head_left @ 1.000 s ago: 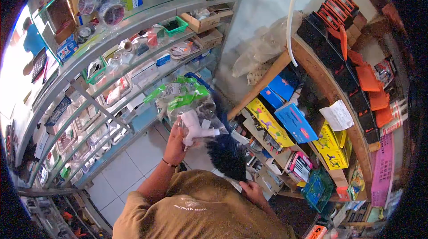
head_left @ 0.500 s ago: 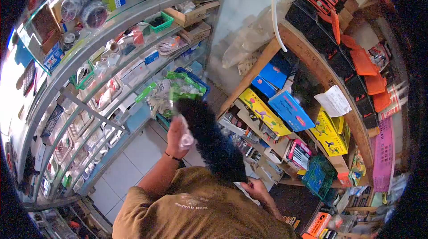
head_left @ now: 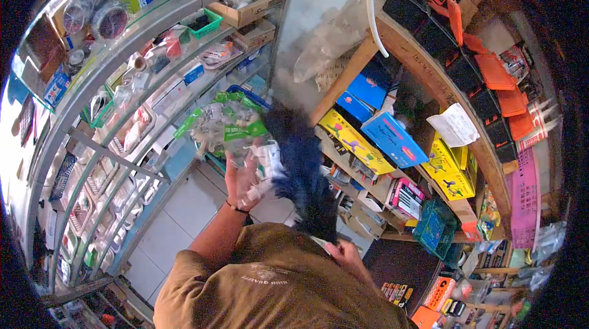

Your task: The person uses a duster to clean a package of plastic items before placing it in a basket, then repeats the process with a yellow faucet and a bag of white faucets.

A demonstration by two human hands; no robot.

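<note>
Head view: fluffy duster (head_left: 304,169), perhaps feathered.

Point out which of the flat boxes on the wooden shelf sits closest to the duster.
The yellow box on the middle shelf: its lower end lies right beside the duster. The blue box lies farther right, and the other yellow boxes farther still.

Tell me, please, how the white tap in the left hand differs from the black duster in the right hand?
The tap is white, hard and compact, in a clear packet; the duster is black, fluffy and long, with no wrap. The tap sits wholly at the left hand, while the duster reaches far up from the right hand, past the tap. The tap shows sharp, the duster blurred. Both are held between the shelves, touching or overlapping in this view.
</note>
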